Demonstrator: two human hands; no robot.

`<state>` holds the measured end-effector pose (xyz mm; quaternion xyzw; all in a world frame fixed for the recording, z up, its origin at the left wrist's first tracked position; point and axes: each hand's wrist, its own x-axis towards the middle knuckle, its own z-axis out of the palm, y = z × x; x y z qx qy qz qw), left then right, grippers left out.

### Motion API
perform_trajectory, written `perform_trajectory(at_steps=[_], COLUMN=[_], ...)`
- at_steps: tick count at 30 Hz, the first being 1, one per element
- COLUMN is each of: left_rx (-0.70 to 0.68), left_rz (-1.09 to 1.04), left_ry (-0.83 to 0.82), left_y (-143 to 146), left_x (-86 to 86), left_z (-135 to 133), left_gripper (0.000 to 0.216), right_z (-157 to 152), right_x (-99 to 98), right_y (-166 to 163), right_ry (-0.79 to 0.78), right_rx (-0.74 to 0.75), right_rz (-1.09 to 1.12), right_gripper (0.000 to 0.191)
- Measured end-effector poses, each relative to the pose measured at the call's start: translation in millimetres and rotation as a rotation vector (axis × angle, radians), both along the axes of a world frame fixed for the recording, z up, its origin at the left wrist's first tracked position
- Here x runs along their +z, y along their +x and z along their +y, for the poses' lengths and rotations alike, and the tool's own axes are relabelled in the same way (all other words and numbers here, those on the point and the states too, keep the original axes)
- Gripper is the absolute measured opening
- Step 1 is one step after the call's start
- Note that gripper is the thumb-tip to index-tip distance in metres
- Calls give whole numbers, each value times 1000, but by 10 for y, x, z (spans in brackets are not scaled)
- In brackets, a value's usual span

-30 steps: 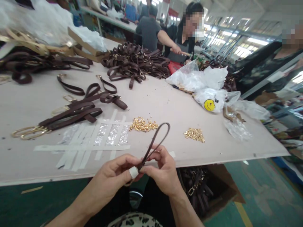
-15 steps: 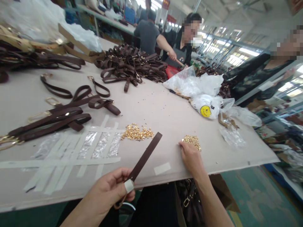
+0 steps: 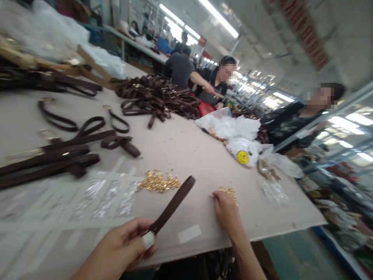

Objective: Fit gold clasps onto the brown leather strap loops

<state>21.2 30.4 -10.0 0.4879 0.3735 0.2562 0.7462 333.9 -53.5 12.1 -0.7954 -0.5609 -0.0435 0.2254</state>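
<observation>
My left hand point(image 3: 125, 245) is closed on a dark brown leather strap point(image 3: 174, 201), which points up and away to the right over the table's front edge. A white wrap point(image 3: 148, 240) covers part of the left thumb. Further right, my right hand point(image 3: 227, 214) rests by a small pile of gold metal pieces point(image 3: 231, 191) and partly covers it. Its fingertips are pressed together at the pile's left side; anything between them is too small to see. Between the hands, farther back, lies a larger pile of gold hardware point(image 3: 159, 182).
Brown straps with gold buckles point(image 3: 67, 153) lie on the left, and a big heap of straps point(image 3: 157, 95) lies behind. Taped clear packets point(image 3: 112, 198) are on the table point(image 3: 171, 147). Plastic bags point(image 3: 233, 124) sit at right. Co-workers point(image 3: 215, 79) are across the table.
The head view has tilted upward, so the table and hands appear lower and slightly left. The left hand still holds the strap, and the right fingers stay at the small gold pile.
</observation>
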Motion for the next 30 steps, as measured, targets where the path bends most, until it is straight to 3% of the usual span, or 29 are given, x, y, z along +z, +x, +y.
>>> perform_trajectory(at_steps=[3,6,8,12,21,30], left_rx=[-12,50,53,39,57,38], left_rz=[-70,-147,-131,-89,92,69], left_ry=[-165,-216,-167,17,599,749], left_y=[79,136,127,48,-107,-137], left_x=[225,197,160,157,229,275], left_z=[-43,-66,-108,-169,-149,-184], left_gripper=[18,20,18,13,22,24], right_z=[-58,-96,-124,-124,-125,-157], right_x=[-25,-16,3,-60,-45,-104], right_y=[-268,-774,-1140,-1562,-1626,-1747], right_ry=[84,226,276,266,273,370], right_rx=[39,61,96,191,221,127], right_rz=[239,633,772,645,498,684], right_gripper=[17,23,21,13,7,13])
